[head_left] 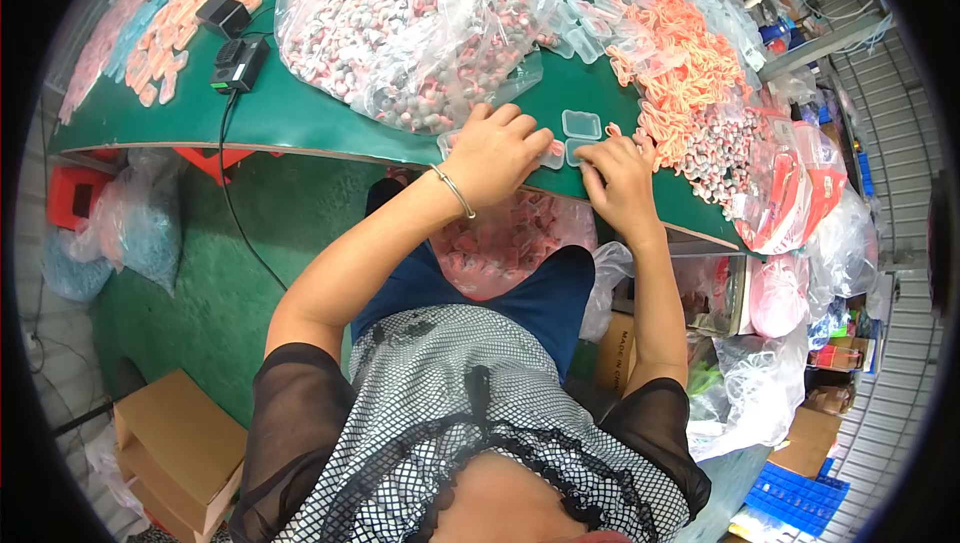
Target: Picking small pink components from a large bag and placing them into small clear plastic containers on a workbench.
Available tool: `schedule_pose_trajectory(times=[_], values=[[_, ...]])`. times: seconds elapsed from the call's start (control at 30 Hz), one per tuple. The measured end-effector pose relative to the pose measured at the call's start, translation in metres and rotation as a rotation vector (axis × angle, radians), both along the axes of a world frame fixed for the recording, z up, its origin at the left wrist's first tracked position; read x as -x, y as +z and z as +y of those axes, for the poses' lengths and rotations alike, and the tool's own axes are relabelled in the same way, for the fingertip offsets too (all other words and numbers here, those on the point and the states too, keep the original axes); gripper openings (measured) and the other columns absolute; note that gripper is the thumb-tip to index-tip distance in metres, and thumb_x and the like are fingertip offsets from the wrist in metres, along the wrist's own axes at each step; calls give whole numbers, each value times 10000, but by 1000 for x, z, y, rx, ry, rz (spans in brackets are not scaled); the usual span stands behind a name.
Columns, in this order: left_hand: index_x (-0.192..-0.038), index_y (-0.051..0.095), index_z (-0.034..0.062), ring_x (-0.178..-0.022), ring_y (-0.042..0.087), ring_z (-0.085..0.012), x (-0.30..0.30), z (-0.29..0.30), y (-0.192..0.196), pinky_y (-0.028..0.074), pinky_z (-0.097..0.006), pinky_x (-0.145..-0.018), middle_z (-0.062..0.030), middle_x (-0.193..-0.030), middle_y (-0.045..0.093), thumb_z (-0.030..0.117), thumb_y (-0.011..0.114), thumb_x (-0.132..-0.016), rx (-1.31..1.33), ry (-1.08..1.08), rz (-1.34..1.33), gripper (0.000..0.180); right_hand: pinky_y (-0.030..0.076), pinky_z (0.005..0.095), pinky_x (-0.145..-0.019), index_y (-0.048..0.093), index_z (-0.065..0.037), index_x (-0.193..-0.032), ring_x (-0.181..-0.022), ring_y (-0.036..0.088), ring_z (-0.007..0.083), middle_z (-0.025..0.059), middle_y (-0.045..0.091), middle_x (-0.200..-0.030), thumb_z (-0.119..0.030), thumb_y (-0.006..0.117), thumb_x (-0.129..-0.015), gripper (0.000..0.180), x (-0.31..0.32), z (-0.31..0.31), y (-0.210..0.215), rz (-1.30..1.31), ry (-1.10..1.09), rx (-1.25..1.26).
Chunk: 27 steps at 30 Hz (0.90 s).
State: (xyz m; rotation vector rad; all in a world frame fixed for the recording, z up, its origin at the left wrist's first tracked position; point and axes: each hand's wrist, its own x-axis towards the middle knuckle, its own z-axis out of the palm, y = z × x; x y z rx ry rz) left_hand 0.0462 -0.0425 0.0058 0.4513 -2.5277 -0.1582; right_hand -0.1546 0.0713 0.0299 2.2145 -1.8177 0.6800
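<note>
At the near edge of the green table, my left hand [503, 150] is curled over a small clear plastic case [552, 155]. A pinkish piece shows inside the case, and the hand hides most of it. Just to the right lies an open clear plastic box, with its lid [581, 124] flat on the table and its lower half [577, 152] by my right fingers. My right hand [622, 178] is closed, its fingertips bent at the box; what they grip is hidden. Orange cord [647, 151] shows beside its knuckles.
A big clear bag of grey and pink earplug-like pieces [400, 43] stands behind my hands. Orange cords [690, 63] and loose pieces [722, 148] heap at the right. A black device [238, 63] with a cable sits left. Below the table edge hangs a bag of pink pieces [510, 243].
</note>
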Motion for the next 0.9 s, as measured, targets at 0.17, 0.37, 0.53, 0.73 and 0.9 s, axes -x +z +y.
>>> schedule_pose_trajectory(times=[0.17,0.37,0.53,0.73,0.9], values=[[-1095,624,143,-1019,572,-230,-3,-1,8,410,-393,-847,-41,-1015,627,198,680,-817,-25,-10,-19,289,379,425,-925,675,-126,-996,-1003,589,247,47,649,-1018,6,615,-773,266,24,-23,4,-48,-13,58],[-1009,653,112,-974,595,-268,7,-10,14,474,-404,-805,-68,-999,629,167,685,-791,-64,16,94,227,375,431,-921,679,-124,-1009,-1015,589,251,43,655,-1021,-57,638,-808,215,36,-21,-3,32,-136,78],[-918,657,77,-906,633,-311,37,-37,25,529,-409,-735,-114,-927,640,84,639,-775,19,308,-63,144,377,430,-902,682,-117,-991,-1020,593,239,45,660,-1003,-102,673,-802,190,39,-1,-8,14,-323,121],[-835,726,45,-780,710,-298,50,-71,12,579,-382,-638,-168,-858,679,67,630,-794,131,502,-147,106,451,400,-807,695,-92,-913,-909,634,268,77,674,-921,-67,702,-762,154,66,32,-13,-107,-403,272],[-1009,662,71,-943,677,-350,49,-69,18,561,-440,-783,-179,-988,669,34,579,-825,15,415,-258,205,522,383,-733,710,-58,-871,-798,675,278,110,704,-866,-26,661,-778,109,101,68,-14,-222,-643,371]])
